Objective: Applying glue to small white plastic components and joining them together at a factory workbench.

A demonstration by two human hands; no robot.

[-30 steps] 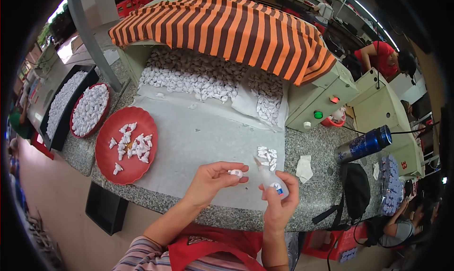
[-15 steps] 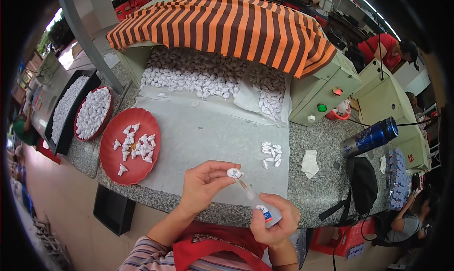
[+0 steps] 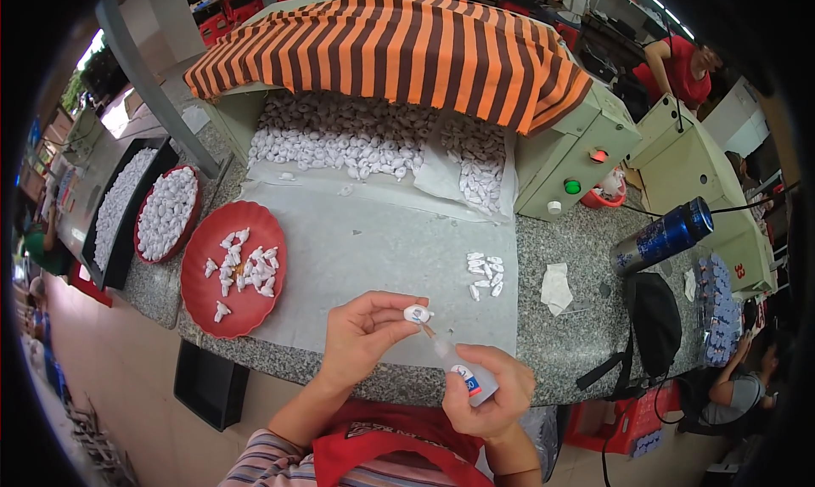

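Between thumb and fingers of my left hand (image 3: 361,341) is a small white figure-shaped piece (image 3: 417,315) with a dark marking on its face. My right hand (image 3: 495,395) is wrapped round a translucent squeeze bottle (image 3: 482,383) with a blue, white and red label. The bottle tilts up and to the left, and its thin nozzle tip is at the lower edge of the piece; whether they touch I cannot tell. Several slim white pieces (image 3: 486,273) lie in rows on the white sheet (image 3: 382,241). At left, a red scalloped plate (image 3: 199,292) holds more white pieces.
Heaps of white pieces (image 3: 340,143) fill a pale green machine under a striped cloth (image 3: 382,50). Further left stand a red bowl (image 3: 197,211) and a black tray (image 3: 95,262). At right are a crumpled tissue (image 3: 556,288), a blue bottle (image 3: 666,235) and a black bag (image 3: 655,324). Other people work nearby.
My right hand has brought the nozzle slightly left, closer in to the white piece. The left hand keeps its hold. At the upper right, a person in red has straightened somewhat.
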